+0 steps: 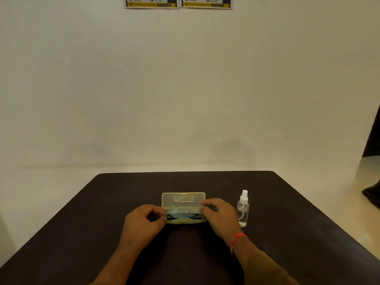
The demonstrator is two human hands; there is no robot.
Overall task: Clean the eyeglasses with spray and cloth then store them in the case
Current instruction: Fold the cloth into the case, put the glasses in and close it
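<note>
A translucent yellow glasses case (183, 199) lies open in the middle of the dark table (102, 212), its lid standing up at the back. Inside its lower half lie the eyeglasses (183, 212) with a pale blue cloth (174, 209) around them. My left hand (144, 222) is at the left end of the case, fingers curled on the glasses' left end. My right hand (220, 214) holds the right end the same way. A clear spray bottle (243, 208) with a white nozzle stands upright just right of my right hand.
The table is square with rounded far corners, and its far edge is close to a plain cream wall. Two posters (177, 2) hang high on that wall. A dark object (372, 194) sits on the floor at the far right.
</note>
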